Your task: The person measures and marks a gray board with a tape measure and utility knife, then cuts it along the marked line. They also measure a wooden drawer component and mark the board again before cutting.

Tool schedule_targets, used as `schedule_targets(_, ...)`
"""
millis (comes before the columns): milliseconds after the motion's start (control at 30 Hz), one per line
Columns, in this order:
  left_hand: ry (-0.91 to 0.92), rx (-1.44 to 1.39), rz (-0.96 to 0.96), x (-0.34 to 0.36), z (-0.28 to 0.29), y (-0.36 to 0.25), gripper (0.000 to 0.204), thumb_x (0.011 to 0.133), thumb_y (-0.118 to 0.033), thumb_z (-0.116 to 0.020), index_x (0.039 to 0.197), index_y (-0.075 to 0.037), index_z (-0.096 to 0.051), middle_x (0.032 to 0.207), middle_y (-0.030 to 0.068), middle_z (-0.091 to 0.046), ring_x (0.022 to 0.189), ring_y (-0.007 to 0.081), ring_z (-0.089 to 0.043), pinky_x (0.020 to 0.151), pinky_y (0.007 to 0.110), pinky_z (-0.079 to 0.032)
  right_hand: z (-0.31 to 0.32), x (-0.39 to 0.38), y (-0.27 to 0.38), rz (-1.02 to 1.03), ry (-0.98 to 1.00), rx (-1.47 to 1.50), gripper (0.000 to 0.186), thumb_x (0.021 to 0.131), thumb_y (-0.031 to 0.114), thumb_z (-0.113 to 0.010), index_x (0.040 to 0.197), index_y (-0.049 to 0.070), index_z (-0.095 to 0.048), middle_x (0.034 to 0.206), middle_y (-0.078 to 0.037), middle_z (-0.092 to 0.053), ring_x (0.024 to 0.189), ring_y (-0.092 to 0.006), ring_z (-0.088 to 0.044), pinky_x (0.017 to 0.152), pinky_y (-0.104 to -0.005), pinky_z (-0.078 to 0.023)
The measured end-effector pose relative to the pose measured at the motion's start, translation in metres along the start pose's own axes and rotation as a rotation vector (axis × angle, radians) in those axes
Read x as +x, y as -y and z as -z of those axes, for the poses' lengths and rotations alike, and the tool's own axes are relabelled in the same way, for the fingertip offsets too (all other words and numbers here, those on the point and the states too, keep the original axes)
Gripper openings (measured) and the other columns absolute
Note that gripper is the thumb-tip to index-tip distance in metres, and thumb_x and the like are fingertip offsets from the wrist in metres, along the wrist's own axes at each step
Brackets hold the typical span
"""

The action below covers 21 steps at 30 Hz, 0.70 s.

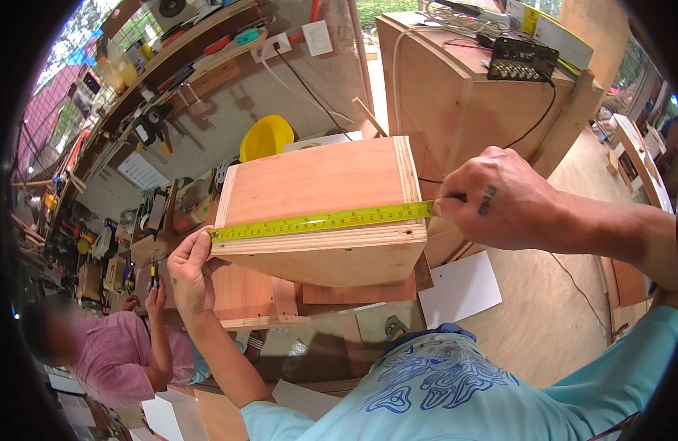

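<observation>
A plywood box [313,176] with layered edges lies across the middle of the view. A yellow tape measure [317,221] is stretched along its near edge, over the top face. My left hand [192,272] pinches the tape's hooked end at the box's left corner. My right hand [501,198] is closed on the other end of the tape at the right edge, its fingers hiding whatever case is there. Under the box sits another reddish plywood piece [251,294], with dark holes along its side.
A co-worker [118,353] at lower left holds a yellow-black tool [154,272]. Behind stand a yellow bowl [265,136], tool shelves [177,59] and a large wooden cabinet [427,88] with an electronic device [523,60]. A white panel [460,290] lies low at right; cords cross nearby.
</observation>
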<state>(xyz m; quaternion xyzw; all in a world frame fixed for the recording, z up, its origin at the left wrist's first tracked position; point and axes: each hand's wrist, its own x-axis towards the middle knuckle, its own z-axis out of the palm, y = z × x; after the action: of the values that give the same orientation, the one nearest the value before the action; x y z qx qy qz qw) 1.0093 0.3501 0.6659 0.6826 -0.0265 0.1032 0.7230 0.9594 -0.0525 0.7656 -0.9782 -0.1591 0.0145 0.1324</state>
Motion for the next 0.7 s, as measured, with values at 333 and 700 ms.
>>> schedule_targets(333,0.012,-0.001,-0.008,-0.0003,0.0028,-0.0028,0.024,0.093,-0.017,-0.064,0.105,0.004,-0.067,0.089,0.0109,-0.071,0.072,0.0152,-0.069,0.06,0.029,-0.059,-0.0034,-0.0035,0.0021,-0.007,-0.027,0.028,0.019,0.079,0.01,-0.058,0.073,-0.004,-0.069,0.064,-0.023,-0.062,0.06,-0.0361,-0.064,0.063,-0.0414,-0.053)
schedule_targets(700,-0.028,0.007,-0.016,-0.0008,0.0022,-0.0011,0.024,0.095,-0.016,-0.061,0.106,0.005,-0.065,0.091,0.0119,-0.071,0.074,0.0152,-0.069,0.061,0.029,-0.06,-0.0045,-0.0004,-0.0034,0.016,-0.046,0.081,0.022,0.073,0.011,-0.058,0.056,-0.004,-0.057,0.055,-0.022,-0.055,0.053,-0.0397,-0.058,0.056,-0.0446,-0.051)
